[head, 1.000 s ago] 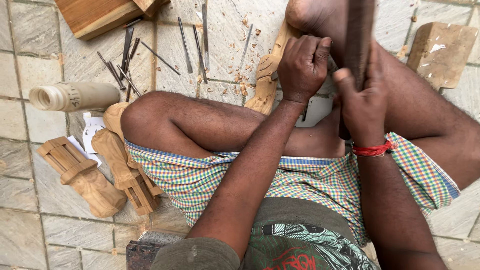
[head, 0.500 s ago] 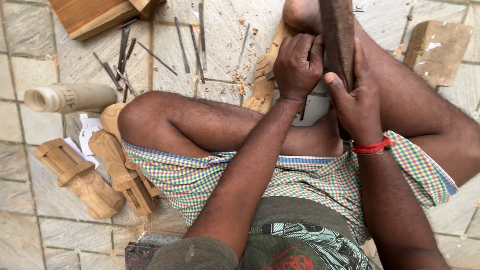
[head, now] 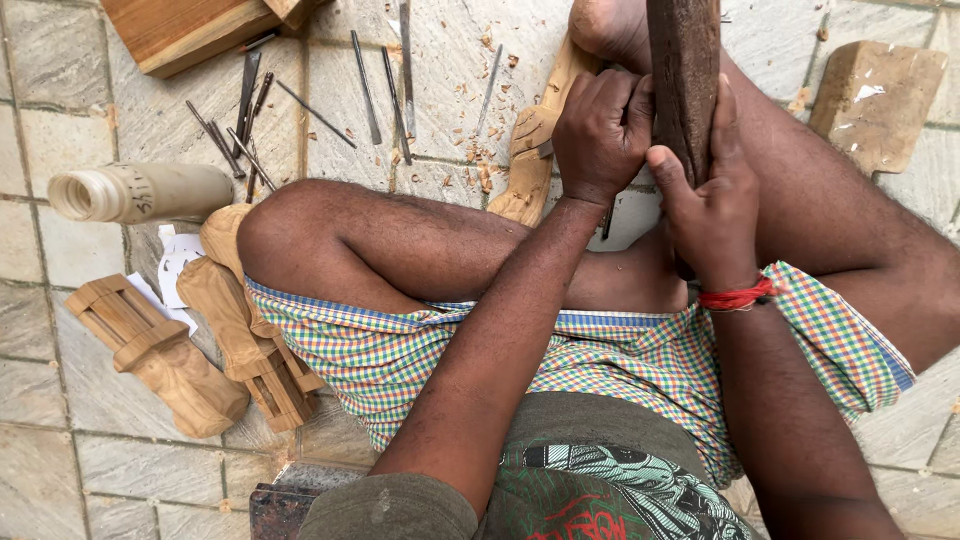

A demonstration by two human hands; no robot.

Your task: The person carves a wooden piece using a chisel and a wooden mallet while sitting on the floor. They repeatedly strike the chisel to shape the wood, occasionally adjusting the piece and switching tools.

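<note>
A pale, partly carved wooden figure (head: 532, 150) lies on the stone floor between the person's legs, its upper end against a foot. A thin metal chisel (head: 608, 215) stands against it, while a dark, thick wooden mallet (head: 684, 80) is raised upright just beside.

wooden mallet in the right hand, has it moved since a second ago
Yes. The wooden mallet in the right hand has swung left, toward the left hand on the carving; against the stone block, the gap has widened.

Single head view, straight down, close over lap.
</note>
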